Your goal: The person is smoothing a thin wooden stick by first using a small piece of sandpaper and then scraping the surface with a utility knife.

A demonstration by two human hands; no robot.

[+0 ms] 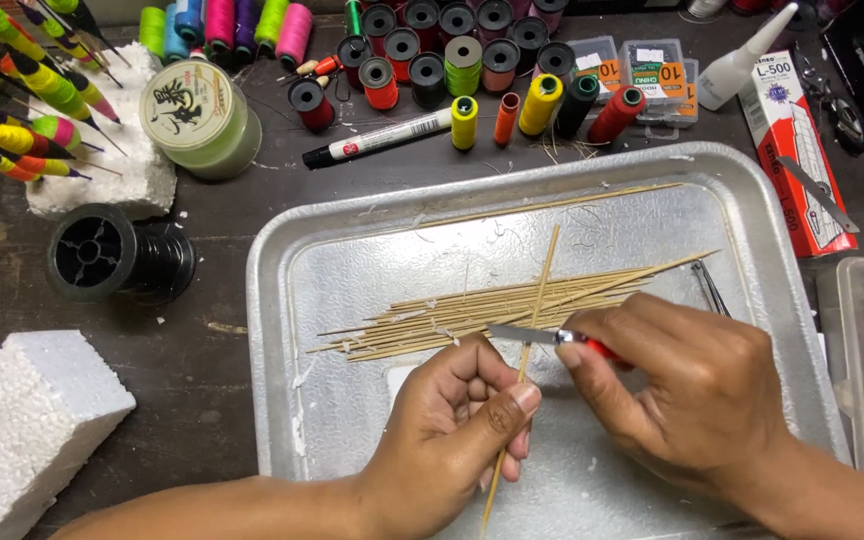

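My left hand (457, 415) pinches a thin bamboo skewer (542, 290); right hand (692, 395) grips a red-handled knife (542, 337) against it (over the dented aluminium tray (352, 250)).

A hobby craft workbench: a dark counter (202, 350) crowded with coloured thread spools (462, 65), painted fishing floats (27, 110), foam blocks (27, 425), a glue bottle (742, 60) and a metal tray (352, 250).
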